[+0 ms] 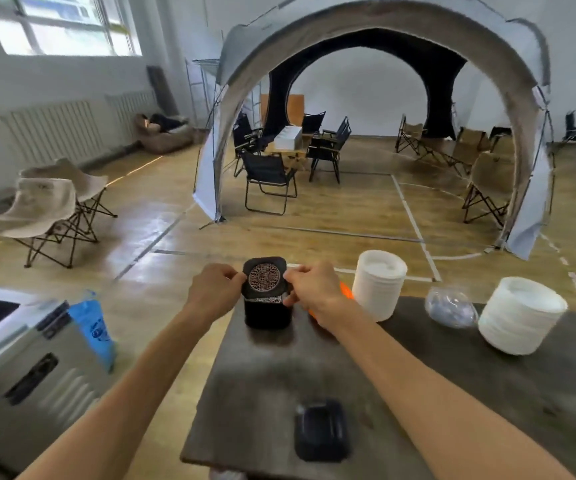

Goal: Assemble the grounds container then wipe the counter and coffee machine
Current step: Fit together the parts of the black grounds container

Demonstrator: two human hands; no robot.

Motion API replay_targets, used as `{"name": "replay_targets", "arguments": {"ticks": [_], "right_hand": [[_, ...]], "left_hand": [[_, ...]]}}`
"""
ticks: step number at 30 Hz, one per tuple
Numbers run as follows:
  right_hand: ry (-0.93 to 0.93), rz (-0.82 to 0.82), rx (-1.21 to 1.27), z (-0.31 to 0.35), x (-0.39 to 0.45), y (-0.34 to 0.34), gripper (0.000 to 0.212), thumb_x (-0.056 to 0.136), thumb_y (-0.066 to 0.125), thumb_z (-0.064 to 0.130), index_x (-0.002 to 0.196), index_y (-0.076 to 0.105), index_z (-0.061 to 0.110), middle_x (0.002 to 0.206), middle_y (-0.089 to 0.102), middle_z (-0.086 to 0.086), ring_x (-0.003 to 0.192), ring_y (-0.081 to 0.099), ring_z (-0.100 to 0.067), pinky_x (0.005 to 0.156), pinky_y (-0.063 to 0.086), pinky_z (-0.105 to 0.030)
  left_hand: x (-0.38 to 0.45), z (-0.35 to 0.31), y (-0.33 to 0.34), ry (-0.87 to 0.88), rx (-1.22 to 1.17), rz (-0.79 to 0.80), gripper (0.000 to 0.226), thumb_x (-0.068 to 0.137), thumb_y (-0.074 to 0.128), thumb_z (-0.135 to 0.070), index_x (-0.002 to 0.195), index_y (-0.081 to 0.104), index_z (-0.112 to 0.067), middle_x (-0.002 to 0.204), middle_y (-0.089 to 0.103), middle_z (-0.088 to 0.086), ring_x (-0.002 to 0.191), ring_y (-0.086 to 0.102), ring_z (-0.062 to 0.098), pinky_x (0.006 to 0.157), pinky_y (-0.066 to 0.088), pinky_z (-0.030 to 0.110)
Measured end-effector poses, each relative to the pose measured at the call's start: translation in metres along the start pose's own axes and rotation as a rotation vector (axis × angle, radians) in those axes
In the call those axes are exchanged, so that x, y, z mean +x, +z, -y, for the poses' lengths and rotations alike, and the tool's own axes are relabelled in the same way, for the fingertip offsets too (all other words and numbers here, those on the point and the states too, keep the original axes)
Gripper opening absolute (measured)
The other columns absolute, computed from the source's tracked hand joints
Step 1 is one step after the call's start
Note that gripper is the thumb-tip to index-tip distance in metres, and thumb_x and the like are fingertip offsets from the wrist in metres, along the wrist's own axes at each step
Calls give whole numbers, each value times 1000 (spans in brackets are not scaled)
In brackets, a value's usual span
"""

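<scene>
A black, squarish grounds container [267, 315] stands at the far left end of the dark counter [400, 393]. Tilted over its mouth is a black lid [264, 278] with a round patterned metal insert. My left hand [214, 289] grips the lid's left edge. On the right edge is my right hand [314, 289], also gripping it. A second black, tray-like part [321, 430] lies flat on the counter close to me. An orange object [345, 291] shows partly behind my right hand; what it is I cannot tell.
Two stacks of white lids or plates [378, 285] [521, 315] and a clear plastic bag [451, 306] sit on the counter's right part. A metal case [30, 368] with a blue bag [94, 327] stands left of the counter. Folding chairs and a tent arch fill the floor beyond.
</scene>
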State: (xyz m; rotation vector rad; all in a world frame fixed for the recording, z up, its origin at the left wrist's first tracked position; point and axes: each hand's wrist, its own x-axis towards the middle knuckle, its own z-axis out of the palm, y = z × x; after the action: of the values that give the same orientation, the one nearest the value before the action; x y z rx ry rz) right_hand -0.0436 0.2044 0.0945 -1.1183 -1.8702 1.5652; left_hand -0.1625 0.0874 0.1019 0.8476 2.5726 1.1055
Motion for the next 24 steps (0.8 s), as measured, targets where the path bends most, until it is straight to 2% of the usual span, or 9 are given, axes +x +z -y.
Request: {"name": "replay_targets", "arguments": {"ticks": [3, 5, 8, 10, 12, 16, 18, 21, 24], "right_hand": [[54, -79, -107, -12, 34, 22, 20, 75, 69, 16, 57, 60, 15, 62, 63, -8, 66, 67, -28, 41, 29, -25], [92, -120, -121, -22, 50, 28, 9, 69, 70, 18, 73, 65, 13, 75, 63, -8, 74, 63, -25, 45, 32, -25], [126, -162, -153, -30, 62, 31, 16, 73, 71, 17, 85, 66, 9, 86, 64, -6, 80, 59, -21, 59, 39, -27], [125, -193, -156, -32, 66, 32, 9, 79, 70, 14, 73, 63, 11, 81, 64, -6, 76, 58, -22, 58, 39, -28], [130, -204, -137, -34, 69, 31, 20, 81, 69, 12, 66, 57, 16, 79, 62, -4, 74, 57, -22, 51, 37, -26], [146, -173, -185, -41, 76, 31, 27, 82, 70, 12, 63, 51, 19, 70, 55, -2, 70, 48, -21, 47, 30, -24], [148, -172, -225, -42, 79, 33, 28, 81, 68, 10, 63, 49, 18, 78, 54, -8, 74, 47, -22, 51, 34, -29], [150, -172, -302, -42, 79, 34, 14, 81, 68, 11, 73, 56, 13, 83, 55, -10, 76, 49, -23, 62, 43, -33], [110, -186, -272, -34, 79, 32, 25, 81, 70, 19, 62, 54, 16, 70, 55, -7, 70, 50, -23, 50, 36, -30]], "left_hand": [[29, 21, 8, -15, 19, 62, 23, 93, 60, -27, 91, 76, -11, 100, 71, 14, 102, 61, 32, 84, 49, 36], [41, 30, 16, -6, 3, 89, 25, 92, 62, -26, 87, 77, -7, 98, 72, 16, 93, 62, 29, 78, 47, 35], [55, 37, 26, -21, -41, 120, 28, 91, 65, -25, 82, 75, 0, 83, 68, 14, 77, 54, 21, 66, 40, 30], [64, 38, 33, -21, -39, 135, 28, 90, 65, -26, 76, 73, -2, 76, 60, 9, 75, 53, 22, 66, 40, 30], [69, 38, 37, -16, -25, 155, 25, 88, 65, -26, 71, 70, -9, 71, 55, 8, 72, 53, 22, 64, 42, 32], [76, 44, 44, -49, -22, 189, 25, 86, 68, -24, 70, 71, -5, 65, 51, 10, 65, 47, 22, 58, 34, 29], [76, 47, 45, -58, -38, 194, 23, 85, 68, -25, 70, 70, -7, 66, 52, 9, 64, 47, 21, 58, 34, 29], [75, 49, 44, -64, -88, 197, 19, 83, 67, -23, 67, 67, -13, 63, 50, 6, 62, 44, 19, 56, 32, 28], [70, 43, 39, -43, -203, 166, 24, 87, 67, -24, 70, 71, -7, 60, 55, 4, 61, 48, 17, 58, 37, 28]]}}
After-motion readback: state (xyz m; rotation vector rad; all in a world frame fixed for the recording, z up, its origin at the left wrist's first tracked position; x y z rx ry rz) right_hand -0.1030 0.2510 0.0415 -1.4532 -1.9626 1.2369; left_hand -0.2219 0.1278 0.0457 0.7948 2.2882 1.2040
